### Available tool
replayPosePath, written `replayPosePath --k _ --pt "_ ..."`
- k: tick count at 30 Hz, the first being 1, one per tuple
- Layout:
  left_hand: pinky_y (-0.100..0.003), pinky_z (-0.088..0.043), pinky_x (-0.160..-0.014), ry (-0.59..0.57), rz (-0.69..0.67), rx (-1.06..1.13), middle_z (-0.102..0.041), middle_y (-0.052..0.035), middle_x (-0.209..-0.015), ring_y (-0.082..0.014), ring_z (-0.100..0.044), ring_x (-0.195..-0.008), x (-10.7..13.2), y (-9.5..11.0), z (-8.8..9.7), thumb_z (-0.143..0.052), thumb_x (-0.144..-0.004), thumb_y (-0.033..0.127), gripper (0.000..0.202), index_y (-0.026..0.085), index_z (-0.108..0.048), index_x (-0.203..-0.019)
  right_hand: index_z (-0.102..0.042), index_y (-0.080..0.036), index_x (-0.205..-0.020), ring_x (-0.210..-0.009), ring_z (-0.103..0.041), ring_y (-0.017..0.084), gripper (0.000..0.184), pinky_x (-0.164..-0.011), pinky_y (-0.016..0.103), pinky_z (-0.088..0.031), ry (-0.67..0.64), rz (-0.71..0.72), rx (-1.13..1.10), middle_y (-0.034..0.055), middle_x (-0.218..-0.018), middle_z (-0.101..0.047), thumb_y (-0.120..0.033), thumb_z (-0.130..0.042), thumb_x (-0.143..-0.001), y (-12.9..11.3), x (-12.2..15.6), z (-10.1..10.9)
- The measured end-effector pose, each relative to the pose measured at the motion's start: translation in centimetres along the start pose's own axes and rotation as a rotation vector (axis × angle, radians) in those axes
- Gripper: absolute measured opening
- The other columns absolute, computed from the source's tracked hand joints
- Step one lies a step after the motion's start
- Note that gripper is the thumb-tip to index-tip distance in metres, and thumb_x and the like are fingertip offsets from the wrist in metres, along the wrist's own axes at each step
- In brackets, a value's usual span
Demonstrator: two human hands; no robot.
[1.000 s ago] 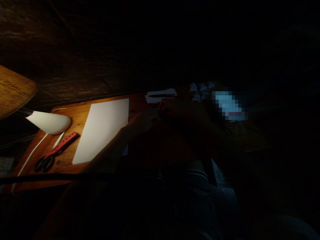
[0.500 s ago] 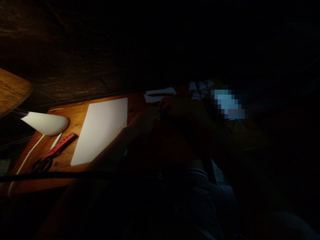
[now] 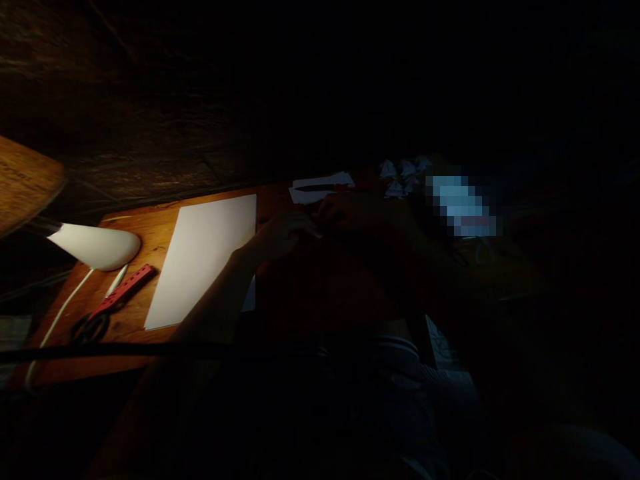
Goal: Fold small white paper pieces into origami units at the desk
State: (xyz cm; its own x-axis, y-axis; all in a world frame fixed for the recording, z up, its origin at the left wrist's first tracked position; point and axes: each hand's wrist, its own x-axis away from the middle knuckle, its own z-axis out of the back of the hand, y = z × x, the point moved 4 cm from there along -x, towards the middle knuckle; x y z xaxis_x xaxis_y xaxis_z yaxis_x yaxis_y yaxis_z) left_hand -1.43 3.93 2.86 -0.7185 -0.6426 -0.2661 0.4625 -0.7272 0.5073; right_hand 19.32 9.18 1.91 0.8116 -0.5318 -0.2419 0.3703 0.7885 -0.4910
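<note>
In the dark middle of the table, my two hands almost meet at the fingertips. My left hand is closed, its fingers bent round a small white piece of paper, of which only a sliver shows. Just right of it, my right hand has its fingers curled in deep shadow; what lies between them cannot be made out. Beyond the hands, a knife with a dark blade rests across white paper pieces. A stack of white sheets lies beside my left forearm, partly under it.
Several small folded paper shapes sit at the back right, near a bright blurred-out screen. On the left are a white lamp base, its cord, and scissors near a red perforated strip. A dark cable crosses in front.
My left hand has drawn slightly left, and a small gap shows between the hands. The view has shifted a little; the other things stay in place.
</note>
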Motion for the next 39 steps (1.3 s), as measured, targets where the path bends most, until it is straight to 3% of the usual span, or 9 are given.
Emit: replayPosePath --k 5,10,17,24,34,39 --pt "-0.047 -0.061 -0.109 0.040 -0.013 0.014 -0.084 -0.0030 -0.120 -0.0215 -0.077 -0.121 0.0 -0.1 0.0 -0.047 -0.072 0.001 0.058 0.025 -0.083 -0.111 -0.085 -0.022 -0.100 -0.112 -0.070 0.025 0.025 -0.105 0.049 -0.054 -0.017 0.010 -0.059 0.0066 -0.134 -0.075 -0.013 -0.067 -0.086 0.2 0.2 0.4" --pt "-0.049 -0.061 -0.109 0.013 -0.041 -0.038 -0.085 -0.0046 -0.117 -0.0233 -0.076 -0.120 -0.1 -0.1 -0.1 -0.048 -0.072 0.002 0.056 0.025 -0.084 -0.109 -0.085 -0.022 -0.101 -0.113 -0.070 0.023 0.027 -0.106 0.043 -0.053 -0.038 0.007 -0.083 0.0062 -0.136 -0.074 -0.012 -0.066 -0.086 0.2 0.2 0.3" --pt "-0.055 -0.049 -0.116 0.001 0.071 -0.287 -0.084 -0.0032 -0.122 -0.0277 -0.072 -0.124 0.0 0.6 -0.3 -0.053 -0.074 0.004 0.051 0.027 -0.083 -0.109 -0.086 -0.022 -0.098 -0.112 -0.071 0.023 0.025 -0.106 0.044 -0.053 -0.037 -0.021 -0.108 0.0064 -0.134 -0.075 -0.013 -0.066 -0.085 -0.1 0.2 0.6" --pt "-0.058 -0.045 -0.118 -0.015 0.070 -0.275 -0.079 -0.0031 -0.138 -0.0303 -0.064 -0.136 0.5 0.6 -0.5 -0.053 -0.076 0.003 0.059 0.029 -0.080 -0.121 -0.085 -0.023 -0.096 -0.110 -0.072 0.023 0.024 -0.102 0.043 -0.055 0.003 -0.015 -0.137 0.0059 -0.130 -0.077 -0.012 -0.068 -0.085 0.7 0.3 0.4" --pt "-0.057 -0.045 -0.116 -0.018 0.065 -0.312 -0.081 -0.0033 -0.129 -0.0305 -0.067 -0.128 0.3 0.3 -0.3 -0.056 -0.076 0.003 0.053 0.029 -0.081 -0.116 -0.084 -0.022 -0.094 -0.117 -0.071 0.025 0.022 -0.105 0.047 -0.054 -0.012 0.020 -0.159 0.0073 -0.132 -0.076 -0.012 -0.068 -0.085 1.3 0.1 0.0" --pt "-0.057 -0.044 -0.117 -0.020 0.077 -0.315 -0.080 -0.0018 -0.136 -0.0307 -0.066 -0.131 0.6 0.6 -0.2 -0.056 -0.078 0.004 0.057 0.031 -0.080 -0.122 -0.084 -0.022 -0.093 -0.114 -0.071 0.024 0.024 -0.105 0.045 -0.054 0.020 -0.007 -0.142 0.0058 -0.131 -0.076 -0.010 -0.067 -0.084 1.0 0.1 0.1"
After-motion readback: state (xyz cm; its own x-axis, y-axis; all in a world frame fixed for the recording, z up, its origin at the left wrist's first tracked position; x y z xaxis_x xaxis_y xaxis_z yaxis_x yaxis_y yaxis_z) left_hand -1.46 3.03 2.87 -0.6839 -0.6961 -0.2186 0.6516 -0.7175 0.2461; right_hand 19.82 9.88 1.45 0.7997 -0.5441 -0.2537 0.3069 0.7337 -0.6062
